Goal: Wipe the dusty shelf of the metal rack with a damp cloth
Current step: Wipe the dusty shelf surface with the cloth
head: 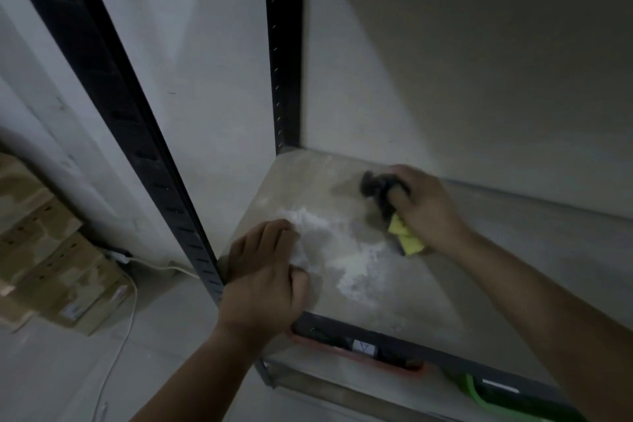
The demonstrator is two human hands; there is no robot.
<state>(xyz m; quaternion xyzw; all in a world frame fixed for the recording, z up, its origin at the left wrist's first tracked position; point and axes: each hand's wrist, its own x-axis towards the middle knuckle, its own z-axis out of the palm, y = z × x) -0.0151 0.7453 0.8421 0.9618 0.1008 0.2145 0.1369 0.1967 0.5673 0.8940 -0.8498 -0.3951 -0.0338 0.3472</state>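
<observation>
The grey shelf (394, 301) of the black metal rack carries a patch of white dust (346, 250) across its left middle. My left hand (267, 271) lies with curled fingers on the shelf's left front corner, touching the edge of the dust; whether it holds anything I cannot tell. My right hand (424, 205) hovers over the back of the shelf and grips a dark object (376, 188) together with a folded yellow cloth (406, 235) that sticks out below the fingers. The image is blurred.
Black slotted rack posts stand at the front left (144, 147) and back left (284, 55). Walls close the back and left. Cardboard boxes (44, 250) and a white cable (130, 301) lie on the floor to the left. A lower shelf shows a red edge (359, 356) and something green (479, 390).
</observation>
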